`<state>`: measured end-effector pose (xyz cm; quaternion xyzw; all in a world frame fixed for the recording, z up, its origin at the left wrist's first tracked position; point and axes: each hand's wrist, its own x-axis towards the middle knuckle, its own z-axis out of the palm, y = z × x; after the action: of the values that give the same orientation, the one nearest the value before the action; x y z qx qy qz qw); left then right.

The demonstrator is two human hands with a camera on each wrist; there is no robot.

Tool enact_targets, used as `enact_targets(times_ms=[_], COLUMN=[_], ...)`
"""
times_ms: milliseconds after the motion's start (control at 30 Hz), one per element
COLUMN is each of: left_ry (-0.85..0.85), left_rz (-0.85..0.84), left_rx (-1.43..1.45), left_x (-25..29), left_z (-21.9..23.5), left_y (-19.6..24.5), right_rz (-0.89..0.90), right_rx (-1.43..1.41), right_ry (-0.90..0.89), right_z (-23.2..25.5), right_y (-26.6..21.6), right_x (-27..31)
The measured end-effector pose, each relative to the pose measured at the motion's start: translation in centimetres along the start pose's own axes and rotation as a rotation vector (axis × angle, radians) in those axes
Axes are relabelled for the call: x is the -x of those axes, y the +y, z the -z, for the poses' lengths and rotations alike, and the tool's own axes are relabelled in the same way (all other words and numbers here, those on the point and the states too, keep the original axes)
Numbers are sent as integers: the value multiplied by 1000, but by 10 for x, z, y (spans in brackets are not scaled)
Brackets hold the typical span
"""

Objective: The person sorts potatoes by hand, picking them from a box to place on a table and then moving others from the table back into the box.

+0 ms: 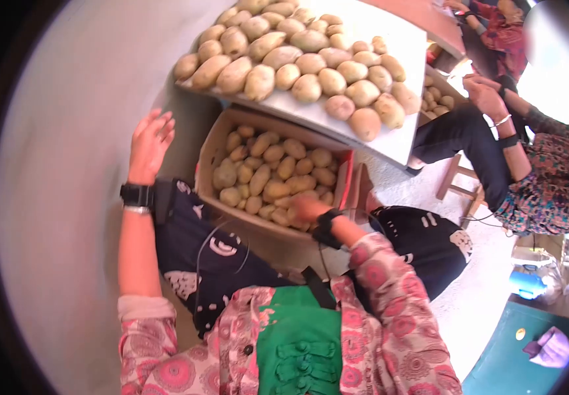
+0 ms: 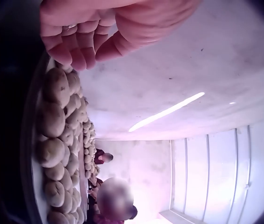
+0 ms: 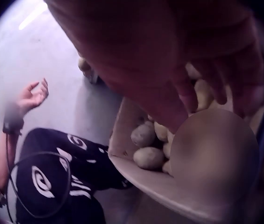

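Potatoes (image 1: pixel 258 179) fill a cardboard box (image 1: pixel 209 155) between the person's knees. The right hand (image 1: pixel 309 208) reaches down into its near right part. In the right wrist view the right hand (image 3: pixel 169 60) has its fingers bent loosely over the potatoes (image 3: pixel 149 157); no potato is plainly gripped, and a blurred round patch covers part of the view. Left of the box, the left hand (image 1: pixel 151 143) is raised near the wall, empty, with relaxed fingers. The left wrist view shows the left hand (image 2: pixel 118 25) loosely bent, beside the row of potatoes (image 2: pixel 52 119) on the table.
A white table (image 1: pixel 390 141) bearing many potatoes stands just beyond the box, its edge close over it. A pale wall (image 1: pixel 67 164) rises at the left. Another person sits at the right near a wooden stool (image 1: pixel 451 178) and a second potato box (image 1: pixel 444 80).
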<state>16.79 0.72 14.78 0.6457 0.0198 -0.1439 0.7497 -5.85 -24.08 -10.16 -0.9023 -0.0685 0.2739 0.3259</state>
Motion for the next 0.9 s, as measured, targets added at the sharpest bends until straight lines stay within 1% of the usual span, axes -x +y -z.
enact_targets(times_ms=[67,100,167,200,267,300,367,400,433,467,500,533,567,600,633,667,700,733,767,800,833,867,900], left_ry=[77,65,102,98,-14,-15,2,-6,4,8,-7,-23,-36,-42,-9,22,14,8,7,7,-17,-45,-52], left_rz=[-54,-54,-284,-291,-324,-334,-282,-284,-178,-73,-78,-31,21,22,52,79,75,94,117,116,134,146,131], left_rx=[-173,-168,-625,-624,-688,-686,-609,-612,-467,-320,-316,-183,-53,-52,-5,46,55,85,113,115,118,123,133], left_x=[-4,-7,-7,-7,-7,-9,-10,-9,-9,-13,-18,-22,-23,-22,-23,-25,-28,-30,-29,-28,-30,-32,-33], left_z=[8,9,10,10,9,10,19,25,32,38,43,51,57,58,58,57,54,53,54,56,58,56,53], left_y=[-4,-4,-5,-6,-5,-3,-6,-8,-8,-8,-7,-9,-13,-15,-14,-13,-12,-13,-16,-21,-23,-21,-20], right_rz=[-132,-143,-124,-126,-265,-286,-280,-267,-300,-305,-246,-188,-200,-86,36,118,169,154,125,-8,143,65,101], right_rx=[-39,-38,152,152,203,219,211,208,160,160,102,42,40,-151,-337,-398,-486,-533,-604,-848,-726,-765,-815], right_ry=[29,36,-36,-29,-54,22,6,-6,18,32,16,-5,-5,84,177,294,364,437,470,390,614,705,839], right_z=[8,9,3,0,2,2,0,-1,-1,13,26,42,58,77,96,111,131,146,159,169,172,175,177], right_y=[-33,-36,-36,-38,-51,-56,-53,-52,-48,-50,-50,-53,-54,-54,-55,-53,-53,-51,-46,-35,-19,-5,7], right_x=[5,-1,-9,-12,-15,-9,-9,-10,-12,-7,2,18,38,59,79,100,127,150,171,190,195,204,207])
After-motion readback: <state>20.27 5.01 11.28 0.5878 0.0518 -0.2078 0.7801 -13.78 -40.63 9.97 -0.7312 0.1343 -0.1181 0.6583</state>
